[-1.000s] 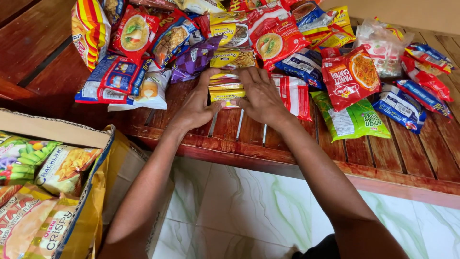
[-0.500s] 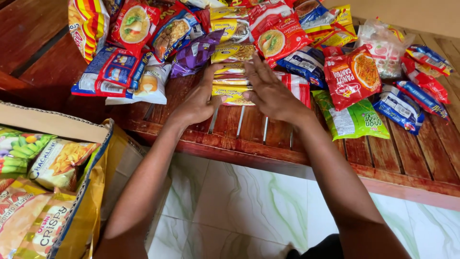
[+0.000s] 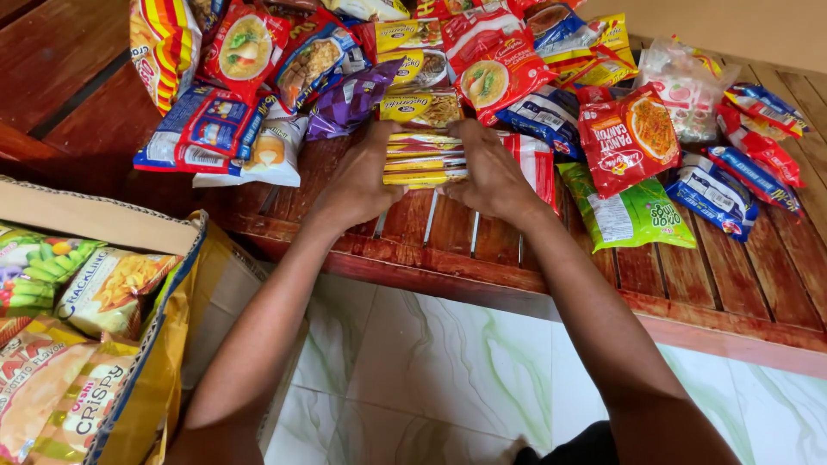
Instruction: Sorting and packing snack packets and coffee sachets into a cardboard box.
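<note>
Pressing between both hands, left (image 3: 357, 185) and right (image 3: 493, 176), lies a gripped yellow packet stack (image 3: 424, 158).

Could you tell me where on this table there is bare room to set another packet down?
Bare slats lie along the table's front edge, below the yellow stack held between left hand and right hand, and right of the green packet. The back is crowded.
</note>
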